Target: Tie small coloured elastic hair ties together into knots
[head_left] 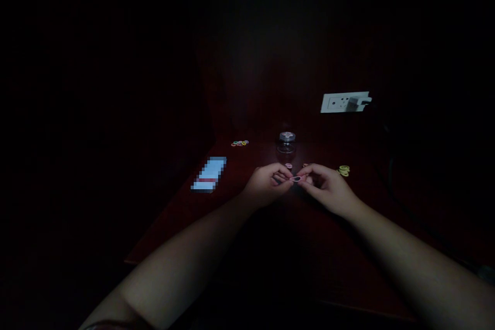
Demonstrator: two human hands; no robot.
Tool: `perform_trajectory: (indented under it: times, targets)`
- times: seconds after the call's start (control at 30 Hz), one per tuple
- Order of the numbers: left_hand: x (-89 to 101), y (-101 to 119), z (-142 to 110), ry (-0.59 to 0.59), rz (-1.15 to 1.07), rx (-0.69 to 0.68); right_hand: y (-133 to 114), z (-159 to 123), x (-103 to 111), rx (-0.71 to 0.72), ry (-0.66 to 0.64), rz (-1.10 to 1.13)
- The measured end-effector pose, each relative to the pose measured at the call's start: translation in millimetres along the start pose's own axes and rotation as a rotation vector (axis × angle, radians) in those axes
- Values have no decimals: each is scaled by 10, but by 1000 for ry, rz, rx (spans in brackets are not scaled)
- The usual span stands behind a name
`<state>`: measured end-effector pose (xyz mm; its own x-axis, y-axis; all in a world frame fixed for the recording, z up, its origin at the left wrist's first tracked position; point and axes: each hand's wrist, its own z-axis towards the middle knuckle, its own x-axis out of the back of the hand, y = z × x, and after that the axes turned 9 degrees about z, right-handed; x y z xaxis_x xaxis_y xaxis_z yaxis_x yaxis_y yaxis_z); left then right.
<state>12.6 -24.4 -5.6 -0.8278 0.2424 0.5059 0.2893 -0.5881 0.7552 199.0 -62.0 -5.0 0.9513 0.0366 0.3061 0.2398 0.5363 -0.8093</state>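
The scene is very dark. My left hand (267,183) and my right hand (324,185) meet over a dark red table (216,216). Both pinch a small pink ring-shaped band (296,179), stretched between their fingertips. Just beyond the hands stands a small clear glass jar (286,143) with a pale lid. Small pink bands (288,166) lie on the table in front of the jar.
A cluster of coloured bands (240,143) lies at the far left of the table, and yellow-green bands (344,170) sit to the right. A light blue flat object (209,175) rests at the left. A white wall socket with a plug (345,102) is on the back wall.
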Motion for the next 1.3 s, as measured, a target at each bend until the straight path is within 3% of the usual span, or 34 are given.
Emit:
perform_trajectory:
  times: [0.3, 0.8, 1.3]
  targets:
    - [7, 34, -18, -24, -8, -37, -11, 4, -9, 7, 20, 26]
    - [-23, -20, 10, 53, -29, -7, 2, -4, -5, 7, 14, -10]
    - [0, -18, 3, -3, -26, -37, -17, -3, -4, 31, 26, -15]
